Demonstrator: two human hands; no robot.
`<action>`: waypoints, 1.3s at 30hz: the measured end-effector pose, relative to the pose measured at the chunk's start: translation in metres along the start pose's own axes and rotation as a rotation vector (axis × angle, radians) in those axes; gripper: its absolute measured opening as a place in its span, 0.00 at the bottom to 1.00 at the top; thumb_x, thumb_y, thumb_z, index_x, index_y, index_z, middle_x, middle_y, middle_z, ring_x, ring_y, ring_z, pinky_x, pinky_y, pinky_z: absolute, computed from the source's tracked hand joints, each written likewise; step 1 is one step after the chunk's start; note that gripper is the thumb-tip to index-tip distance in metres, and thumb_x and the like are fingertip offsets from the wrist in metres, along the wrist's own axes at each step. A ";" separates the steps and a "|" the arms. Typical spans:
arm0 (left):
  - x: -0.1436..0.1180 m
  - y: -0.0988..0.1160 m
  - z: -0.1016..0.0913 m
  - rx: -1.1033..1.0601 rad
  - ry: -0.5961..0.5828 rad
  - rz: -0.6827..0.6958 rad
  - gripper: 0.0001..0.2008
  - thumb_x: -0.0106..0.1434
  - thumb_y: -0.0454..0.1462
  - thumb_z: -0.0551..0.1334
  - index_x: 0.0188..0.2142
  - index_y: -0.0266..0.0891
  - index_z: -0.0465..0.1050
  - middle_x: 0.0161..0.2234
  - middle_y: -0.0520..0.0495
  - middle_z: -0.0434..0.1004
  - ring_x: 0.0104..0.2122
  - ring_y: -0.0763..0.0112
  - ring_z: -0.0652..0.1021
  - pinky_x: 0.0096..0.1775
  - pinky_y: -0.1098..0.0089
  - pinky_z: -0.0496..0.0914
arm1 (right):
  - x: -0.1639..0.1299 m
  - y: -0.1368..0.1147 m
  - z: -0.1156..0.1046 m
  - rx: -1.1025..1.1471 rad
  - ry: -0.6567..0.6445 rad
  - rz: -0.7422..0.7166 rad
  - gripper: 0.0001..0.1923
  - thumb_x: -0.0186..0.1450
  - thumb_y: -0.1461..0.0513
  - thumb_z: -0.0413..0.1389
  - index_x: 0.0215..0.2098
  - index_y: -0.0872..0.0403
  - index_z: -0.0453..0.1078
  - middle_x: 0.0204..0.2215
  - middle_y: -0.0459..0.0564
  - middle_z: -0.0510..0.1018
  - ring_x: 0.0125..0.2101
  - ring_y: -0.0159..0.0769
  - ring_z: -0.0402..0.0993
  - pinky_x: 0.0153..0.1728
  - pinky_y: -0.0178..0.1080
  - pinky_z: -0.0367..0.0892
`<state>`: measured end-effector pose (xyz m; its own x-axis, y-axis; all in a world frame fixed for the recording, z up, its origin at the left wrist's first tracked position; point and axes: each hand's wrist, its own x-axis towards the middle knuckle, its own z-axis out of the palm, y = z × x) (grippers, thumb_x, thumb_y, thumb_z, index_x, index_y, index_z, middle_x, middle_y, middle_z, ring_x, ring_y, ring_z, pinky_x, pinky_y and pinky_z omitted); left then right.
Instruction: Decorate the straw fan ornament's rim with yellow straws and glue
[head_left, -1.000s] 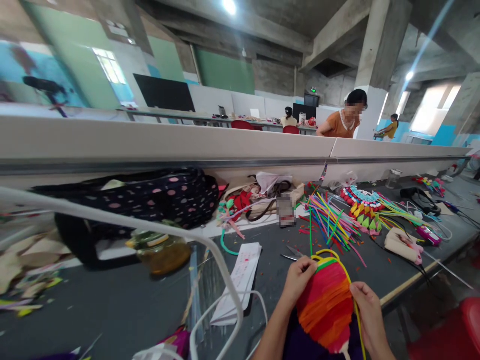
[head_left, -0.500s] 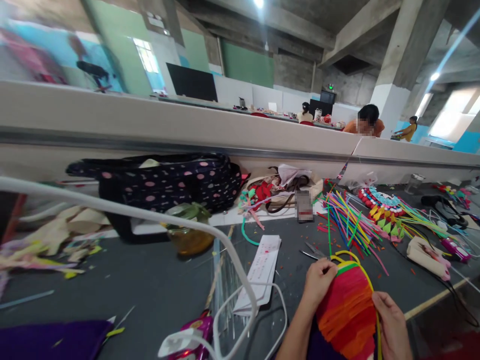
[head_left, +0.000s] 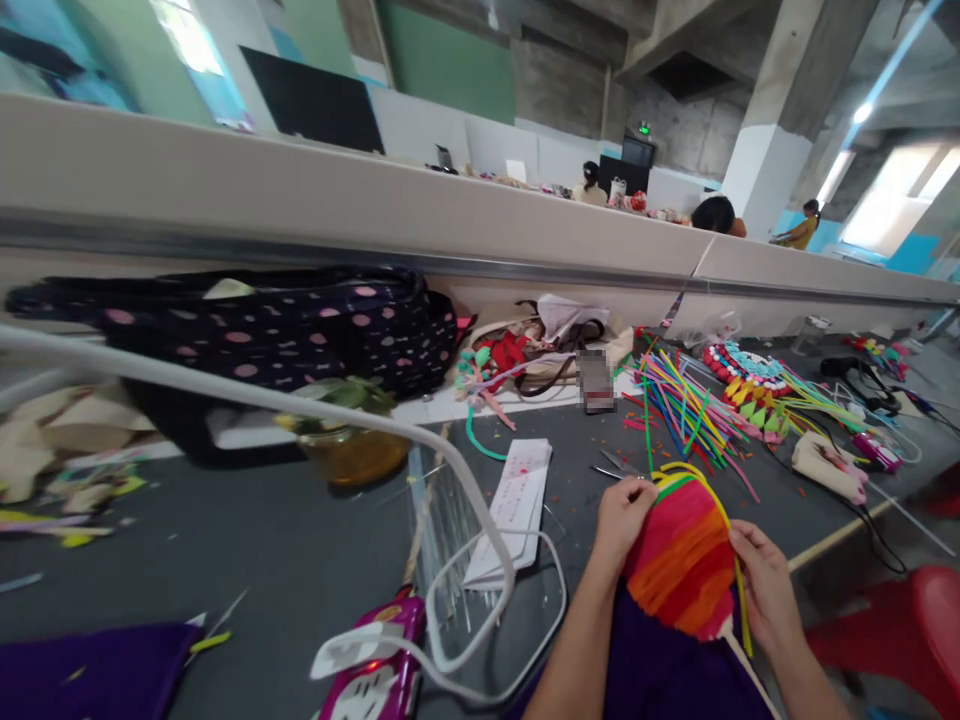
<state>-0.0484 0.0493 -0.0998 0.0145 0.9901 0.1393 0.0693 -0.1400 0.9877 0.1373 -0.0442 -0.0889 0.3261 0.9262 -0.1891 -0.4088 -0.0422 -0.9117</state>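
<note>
A leaf-shaped hand fan (head_left: 679,560) in pink, red and orange, with a pale stick handle (head_left: 739,650), is tilted up in front of my body. My left hand (head_left: 626,520) is closed in a pinch on its upper left edge, by a short green band. A yellow chenille stem (head_left: 714,495) runs over the top and down the right edge of the fan. My right hand (head_left: 761,575) is closed on that stem at the right edge, its fingertips against the fan. Scissors (head_left: 619,466) lie just beyond my left hand.
Coloured chenille stems (head_left: 690,400) lie behind the fan. A folded paper (head_left: 517,510), a purple power strip (head_left: 382,650) and a looping white cable (head_left: 480,500) are left of my arms. Further back stand a glass jar (head_left: 349,450) and a dotted bag (head_left: 300,330). A red stool (head_left: 900,630) is at right.
The camera view has shifted, so the bench contents appear further left and higher. The fan is raised enough to show its stick handle. Both hands keep their hold.
</note>
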 end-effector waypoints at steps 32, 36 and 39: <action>0.001 0.003 -0.005 -0.208 0.034 -0.091 0.11 0.51 0.43 0.66 0.27 0.37 0.80 0.27 0.48 0.77 0.29 0.67 0.73 0.34 0.71 0.65 | 0.008 -0.010 -0.007 -0.099 -0.082 0.021 0.18 0.50 0.55 0.69 0.37 0.54 0.78 0.30 0.49 0.82 0.30 0.39 0.77 0.36 0.39 0.71; 0.001 0.005 -0.006 -0.189 0.043 -0.076 0.11 0.51 0.43 0.66 0.26 0.37 0.80 0.26 0.48 0.76 0.30 0.67 0.73 0.34 0.71 0.64 | 0.009 -0.008 -0.008 -0.123 -0.055 0.019 0.16 0.50 0.55 0.68 0.33 0.54 0.75 0.24 0.45 0.78 0.22 0.31 0.71 0.24 0.33 0.66; 0.001 0.006 -0.006 -0.196 0.036 -0.088 0.10 0.51 0.43 0.66 0.26 0.37 0.80 0.26 0.48 0.76 0.29 0.68 0.72 0.34 0.71 0.64 | 0.008 -0.009 -0.008 -0.141 -0.041 0.013 0.14 0.51 0.55 0.68 0.28 0.54 0.71 0.17 0.39 0.70 0.15 0.23 0.61 0.16 0.27 0.54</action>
<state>-0.0543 0.0496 -0.0936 -0.0188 0.9985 0.0507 -0.1266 -0.0527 0.9905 0.1503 -0.0389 -0.0853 0.2855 0.9396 -0.1888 -0.2881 -0.1037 -0.9520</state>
